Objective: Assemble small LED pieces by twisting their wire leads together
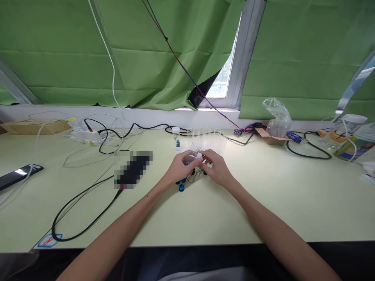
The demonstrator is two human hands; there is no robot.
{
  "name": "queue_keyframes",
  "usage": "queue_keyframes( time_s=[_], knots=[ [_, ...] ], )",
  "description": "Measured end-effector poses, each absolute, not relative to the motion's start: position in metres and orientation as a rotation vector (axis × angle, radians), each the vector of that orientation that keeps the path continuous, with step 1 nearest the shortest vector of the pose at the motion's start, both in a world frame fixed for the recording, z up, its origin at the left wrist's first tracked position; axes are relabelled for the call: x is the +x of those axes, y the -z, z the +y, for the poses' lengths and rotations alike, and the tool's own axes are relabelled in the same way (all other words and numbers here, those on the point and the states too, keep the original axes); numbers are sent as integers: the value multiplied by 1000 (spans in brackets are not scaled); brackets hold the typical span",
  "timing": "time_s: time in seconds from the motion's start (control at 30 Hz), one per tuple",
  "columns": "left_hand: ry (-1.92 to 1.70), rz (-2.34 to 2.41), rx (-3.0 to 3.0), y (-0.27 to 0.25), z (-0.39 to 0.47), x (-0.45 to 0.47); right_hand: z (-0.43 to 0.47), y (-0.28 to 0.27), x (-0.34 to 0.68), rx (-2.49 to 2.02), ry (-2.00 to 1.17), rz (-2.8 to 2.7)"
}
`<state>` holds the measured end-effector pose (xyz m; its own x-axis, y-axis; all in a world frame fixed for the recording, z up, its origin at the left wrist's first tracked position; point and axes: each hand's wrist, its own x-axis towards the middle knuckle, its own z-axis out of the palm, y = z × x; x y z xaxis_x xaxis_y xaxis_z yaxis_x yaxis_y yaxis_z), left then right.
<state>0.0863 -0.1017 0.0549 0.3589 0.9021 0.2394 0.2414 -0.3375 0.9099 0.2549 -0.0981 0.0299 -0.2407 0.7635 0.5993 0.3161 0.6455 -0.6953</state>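
My left hand (182, 167) is wrapped round a small clear plastic bottle (192, 150), which is tilted with its white end towards my right hand. The fingers of my right hand (215, 166) are pinched together at that end; whatever is between them is too small to make out. Below the hands lie shiny blue round pieces (181, 187) and thin metal pieces (191, 178), partly covered by the fingers. Just beyond my left hand stands a white-capped clear bottle (176, 138) with a blue piece inside. Several clear containers (209, 138) stand behind my hands.
A blurred-out dark device (133, 170) with a black cable (73, 236) lies to the left. A power strip (84, 136) and tangled cords are at the back left. At the back right are a cardboard box (271, 138) holding a plastic bag (278, 119), and jars (353, 125).
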Motion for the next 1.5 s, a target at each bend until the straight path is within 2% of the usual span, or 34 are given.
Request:
queue_keyframes(
  time_s=[0.27,0.63,1.07,1.5],
  knots=[
    [-946,881,1499,-55,-91,81,-98,-38,260,-868,-687,-1634],
    [-807,905,1676,-56,-91,73,-102,-41,262,-830,-834,-1674],
    [-891,973,1889,-59,-94,71,-107,-51,264,-787,-1025,-1671],
    [-862,1054,2065,-67,-96,67,-104,-48,272,-764,-1058,-1744]
  ],
)
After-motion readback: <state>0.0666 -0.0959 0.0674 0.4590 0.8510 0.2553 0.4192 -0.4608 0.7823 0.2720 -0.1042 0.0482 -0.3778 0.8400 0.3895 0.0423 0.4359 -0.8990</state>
